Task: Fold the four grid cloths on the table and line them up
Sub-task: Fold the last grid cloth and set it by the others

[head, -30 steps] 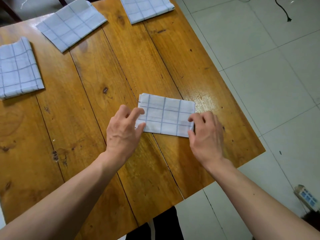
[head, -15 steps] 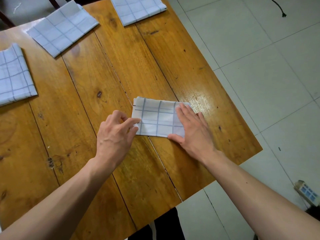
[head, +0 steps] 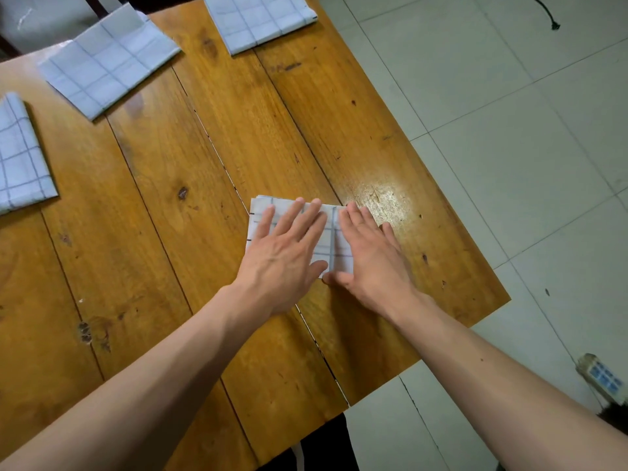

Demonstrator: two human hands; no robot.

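Observation:
A small folded white grid cloth [head: 331, 239] lies near the right edge of the wooden table [head: 190, 158]. My left hand [head: 287, 253] lies flat on its left part with fingers straight and spread. My right hand [head: 368, 253] presses flat on its right end, fingers straight, partly over the bare wood. Three more grid cloths lie farther back, each in a bigger square fold: one at the left edge [head: 20, 158], one at the far left [head: 108, 59], one at the far middle [head: 261, 18].
The table's right corner [head: 506, 300] ends above a grey tiled floor [head: 509, 130]. A power strip [head: 603, 379] lies on the floor at lower right, and a black cable end [head: 547, 15] at upper right. Dark trousers [head: 326, 450] show below the near table edge.
My left hand went from curled at the cloth's left edge to flat on top of it. My right hand went from pinching the right end to pressing flat there.

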